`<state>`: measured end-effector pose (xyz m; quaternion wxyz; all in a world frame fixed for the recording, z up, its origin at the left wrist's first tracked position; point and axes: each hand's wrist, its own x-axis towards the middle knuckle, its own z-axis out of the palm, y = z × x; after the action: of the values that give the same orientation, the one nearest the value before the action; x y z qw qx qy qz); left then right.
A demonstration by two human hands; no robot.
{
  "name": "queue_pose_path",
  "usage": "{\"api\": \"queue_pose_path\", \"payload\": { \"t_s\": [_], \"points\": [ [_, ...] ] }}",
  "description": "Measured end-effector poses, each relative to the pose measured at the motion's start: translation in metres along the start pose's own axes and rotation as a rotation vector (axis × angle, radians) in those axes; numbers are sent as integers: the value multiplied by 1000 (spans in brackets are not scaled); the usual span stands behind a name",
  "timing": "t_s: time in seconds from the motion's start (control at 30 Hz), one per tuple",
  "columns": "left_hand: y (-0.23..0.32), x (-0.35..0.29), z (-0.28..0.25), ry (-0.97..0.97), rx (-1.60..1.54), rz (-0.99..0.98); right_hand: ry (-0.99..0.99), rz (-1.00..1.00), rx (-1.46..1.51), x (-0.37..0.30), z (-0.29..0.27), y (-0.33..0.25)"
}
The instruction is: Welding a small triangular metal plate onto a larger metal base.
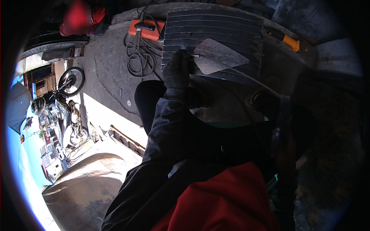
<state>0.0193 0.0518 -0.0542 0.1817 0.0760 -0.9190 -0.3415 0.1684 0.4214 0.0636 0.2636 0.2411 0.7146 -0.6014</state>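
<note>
My left hand, in a dark glove, is closed around the handle end of a trowel. The trowel's kite-shaped grey metal blade lies over a black slatted metal bench top, tip toward the right. In deep shadow at the right, my right hand seems closed on a dark electrode holder; its fingers are hard to make out. From that holder a thin welding rod runs up and left across the blade, toward the joint near my left hand.
An orange box with looped dark cables sits on the floor beyond the bench's left side. A yellow power tool lies to the right. Motorbikes stand at far left. A person in red is at upper left.
</note>
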Motion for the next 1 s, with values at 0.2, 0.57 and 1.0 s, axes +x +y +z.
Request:
{"api": "queue_pose_path", "payload": {
  "t_s": [0.2,0.57,1.0],
  "points": [
    [-2,-1,2,17,11,14,3,237,205,7,-5,-11],
    [-6,2,0,-3,139,125,-101,102,345,15,-3,-28],
    [-10,-2,6,-5,-61,-46,-4,-185,129,-11,-13,50]
  ]
}}
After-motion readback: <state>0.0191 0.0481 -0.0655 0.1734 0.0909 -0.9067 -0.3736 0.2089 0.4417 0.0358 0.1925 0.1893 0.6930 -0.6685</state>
